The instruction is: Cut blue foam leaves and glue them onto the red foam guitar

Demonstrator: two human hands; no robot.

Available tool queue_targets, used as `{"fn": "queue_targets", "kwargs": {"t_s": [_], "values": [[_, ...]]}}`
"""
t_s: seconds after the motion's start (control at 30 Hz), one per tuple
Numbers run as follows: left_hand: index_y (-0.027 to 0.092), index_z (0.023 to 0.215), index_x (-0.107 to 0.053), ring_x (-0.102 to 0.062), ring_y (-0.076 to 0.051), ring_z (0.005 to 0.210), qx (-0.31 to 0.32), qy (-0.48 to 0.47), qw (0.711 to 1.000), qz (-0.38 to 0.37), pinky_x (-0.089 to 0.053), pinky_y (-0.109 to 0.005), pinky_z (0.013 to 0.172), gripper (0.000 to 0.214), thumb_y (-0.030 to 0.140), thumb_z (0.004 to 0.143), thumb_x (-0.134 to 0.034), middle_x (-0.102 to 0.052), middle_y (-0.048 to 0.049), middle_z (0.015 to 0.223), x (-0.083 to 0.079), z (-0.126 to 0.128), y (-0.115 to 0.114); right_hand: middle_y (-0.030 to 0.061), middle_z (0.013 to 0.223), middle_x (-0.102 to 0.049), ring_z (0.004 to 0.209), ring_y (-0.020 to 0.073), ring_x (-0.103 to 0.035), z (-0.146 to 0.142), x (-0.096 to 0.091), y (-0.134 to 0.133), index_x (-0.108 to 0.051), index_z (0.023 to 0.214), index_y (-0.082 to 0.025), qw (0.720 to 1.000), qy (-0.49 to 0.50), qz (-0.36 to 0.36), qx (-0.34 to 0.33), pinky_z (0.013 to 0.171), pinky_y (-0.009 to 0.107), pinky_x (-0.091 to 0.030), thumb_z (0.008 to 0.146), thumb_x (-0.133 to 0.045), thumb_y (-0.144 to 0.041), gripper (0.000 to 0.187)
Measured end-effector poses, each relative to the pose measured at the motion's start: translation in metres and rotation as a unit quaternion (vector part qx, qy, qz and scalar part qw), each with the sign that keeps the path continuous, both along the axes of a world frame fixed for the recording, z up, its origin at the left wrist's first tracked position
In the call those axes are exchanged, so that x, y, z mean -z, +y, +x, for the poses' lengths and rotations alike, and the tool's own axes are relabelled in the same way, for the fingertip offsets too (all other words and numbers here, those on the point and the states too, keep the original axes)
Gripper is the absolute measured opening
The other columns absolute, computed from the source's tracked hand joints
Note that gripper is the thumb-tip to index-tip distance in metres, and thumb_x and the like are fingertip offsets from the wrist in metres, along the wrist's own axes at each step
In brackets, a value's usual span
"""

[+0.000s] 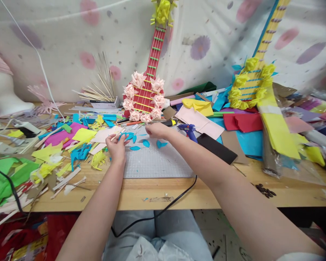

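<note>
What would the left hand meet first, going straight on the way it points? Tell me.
Probably the pink flowers on the red guitar, beyond the blue leaves it holds. Depth is unclear, so the left hand might brush the thin sticks lying before the guitar first.

Wht floral sheet (212,29) bhnd wood tbl (141,190)

- The single head camera looked from above the lap (176,224), forward and down across the surface (138,194).
- It faced a flower-patterned curtain (220,21) behind that surface.
- It sat close, with the left grip (116,148) and right grip (155,130) near mid-frame.
</note>
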State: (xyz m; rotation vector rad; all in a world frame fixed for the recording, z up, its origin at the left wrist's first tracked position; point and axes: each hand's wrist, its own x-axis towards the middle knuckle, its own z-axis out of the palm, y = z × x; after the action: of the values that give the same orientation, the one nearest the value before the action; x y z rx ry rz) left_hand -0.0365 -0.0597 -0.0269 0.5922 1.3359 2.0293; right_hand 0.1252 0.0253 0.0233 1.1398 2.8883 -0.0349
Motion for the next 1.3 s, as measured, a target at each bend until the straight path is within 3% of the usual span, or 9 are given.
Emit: {"fn": "queue_targets", "kwargs": {"t_s": [0.13, 0.27, 0.37, 0.57, 0.77, 1.03, 1.1, 1.17, 1.3], "values": [[0.021, 0.090, -0.035, -0.067, -0.015, 0.070, 0.032, -0.002, 0.999, 0.008, -0.052, -0.024, 0.057, 0.041, 0.012, 0.064, -0.066, -0.060, 0.0011, 0.079, -0.001, -0.001, 0.000, 0.0043, 0.083, -0.067, 0.073, 0.0132, -0.058, 0.026, 0.008, -0.008, -0.061, 0.086, -0.016, 0.968, 0.214, -0.121, 0.043, 0.065, 0.023, -0.040, 0.072, -0.051, -0.010, 0.018], [0.021, 0.089, -0.038, -0.067, -0.015, 0.071, 0.099, -0.013, 0.994, 0.035, -0.053, -0.029, 0.065, 0.046, 0.016, 0.059, -0.072, -0.060, 0.0026, 0.077, -0.002, 0.001, -0.001, 0.0022, 0.077, -0.065, 0.067, 0.0103, -0.057, 0.053, 0.025, -0.020, -0.063, 0.079, -0.016, 0.856, 0.421, -0.290, 0.085, 0.065, 0.023, -0.045, 0.072, -0.055, -0.018, 0.011], [0.020, 0.085, -0.041, -0.066, -0.015, 0.074, 0.180, -0.052, 0.982, 0.032, -0.052, -0.033, 0.074, 0.045, 0.015, 0.055, -0.074, -0.060, 0.0034, 0.073, -0.005, 0.008, -0.002, 0.0013, 0.072, -0.064, 0.064, 0.0101, -0.055, 0.064, 0.037, -0.029, -0.064, 0.075, -0.015, 0.795, 0.494, -0.341, 0.089, 0.062, 0.024, -0.045, 0.066, -0.064, -0.027, 0.014], [0.019, 0.087, -0.049, -0.061, -0.013, 0.070, 0.325, -0.034, 0.945, -0.026, -0.050, -0.028, 0.064, 0.045, 0.021, 0.052, -0.077, -0.060, 0.0030, 0.074, -0.012, 0.030, -0.011, -0.0006, 0.064, -0.064, 0.060, 0.0102, -0.054, 0.061, 0.046, -0.035, -0.067, 0.069, -0.017, 0.793, 0.494, -0.347, 0.086, 0.060, 0.023, -0.044, 0.061, -0.068, -0.026, 0.013], [0.017, 0.083, -0.052, -0.056, -0.009, 0.065, 0.322, 0.083, 0.942, -0.041, -0.042, -0.022, 0.064, 0.043, 0.022, 0.049, -0.078, -0.060, 0.0031, 0.070, -0.008, 0.044, -0.012, -0.0001, 0.067, -0.065, 0.061, 0.0101, -0.055, 0.051, 0.048, -0.039, -0.067, 0.068, -0.016, 0.770, 0.520, -0.359, 0.088, 0.061, 0.024, -0.044, 0.058, -0.069, -0.024, 0.013], [0.017, 0.083, -0.051, -0.058, -0.009, 0.066, 0.341, 0.046, 0.938, -0.040, -0.043, -0.023, 0.065, 0.045, 0.025, 0.048, -0.079, -0.061, 0.0031, 0.070, -0.006, 0.043, -0.014, -0.0016, 0.068, -0.064, 0.059, 0.0087, -0.058, 0.042, 0.049, -0.050, -0.058, 0.084, -0.019, 0.550, 0.672, -0.452, 0.203, 0.060, 0.023, -0.048, 0.051, -0.078, -0.023, 0.040], [0.016, 0.083, -0.051, -0.058, -0.009, 0.065, 0.347, 0.035, 0.936, -0.047, -0.045, -0.023, 0.065, 0.046, 0.025, 0.048, -0.079, -0.061, 0.0035, 0.069, -0.006, 0.043, -0.015, -0.0006, 0.070, -0.066, 0.060, 0.0088, -0.059, 0.043, 0.047, -0.050, -0.056, 0.084, -0.019, 0.517, 0.685, -0.463, 0.223, 0.059, 0.022, -0.048, 0.052, -0.078, -0.023, 0.039], [0.016, 0.083, -0.051, -0.058, -0.009, 0.064, 0.346, 0.030, 0.936, -0.053, -0.047, -0.025, 0.065, 0.045, 0.024, 0.048, -0.079, -0.059, 0.0041, 0.068, -0.006, 0.043, -0.015, -0.0001, 0.070, -0.066, 0.062, 0.0092, -0.061, 0.045, 0.046, -0.050, -0.055, 0.081, -0.018, 0.515, 0.690, -0.455, 0.226, 0.058, 0.021, -0.048, 0.053, -0.078, -0.024, 0.037], [0.017, 0.081, -0.050, -0.057, -0.010, 0.064, 0.340, 0.041, 0.938, -0.055, -0.052, -0.032, 0.069, 0.044, 0.023, 0.048, -0.078, -0.057, 0.0048, 0.067, -0.004, 0.040, -0.014, -0.0007, 0.068, -0.066, 0.060, 0.0100, -0.062, 0.052, 0.045, -0.049, -0.054, 0.078, -0.018, 0.561, 0.678, -0.435, 0.191, 0.059, 0.023, -0.050, 0.054, -0.078, -0.027, 0.036]]}}
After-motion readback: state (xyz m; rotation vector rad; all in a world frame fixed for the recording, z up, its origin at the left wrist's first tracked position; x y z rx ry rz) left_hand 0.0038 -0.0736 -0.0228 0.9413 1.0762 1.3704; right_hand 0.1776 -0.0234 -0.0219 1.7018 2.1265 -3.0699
